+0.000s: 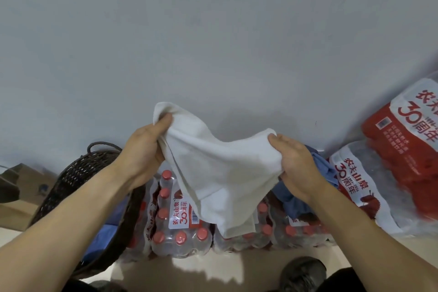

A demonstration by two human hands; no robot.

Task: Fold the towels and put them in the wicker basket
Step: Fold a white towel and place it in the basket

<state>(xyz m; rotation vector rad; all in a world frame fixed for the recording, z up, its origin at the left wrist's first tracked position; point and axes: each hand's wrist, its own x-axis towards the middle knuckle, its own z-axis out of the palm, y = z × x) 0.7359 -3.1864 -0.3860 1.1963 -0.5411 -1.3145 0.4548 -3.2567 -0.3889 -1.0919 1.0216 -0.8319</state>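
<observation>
White towel [220, 173] stretched in mid-air, pinched at one corner by left hand [142, 149], at the other by right hand [294, 161]; wicker basket [83, 185] just below left wrist, blue cloth [320, 168] behind right hand.

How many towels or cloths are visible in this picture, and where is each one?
3. A white towel held up by the left hand and right hand; a blue cloth behind the right hand; blue fabric in the wicker basket. More may be hidden.
</observation>
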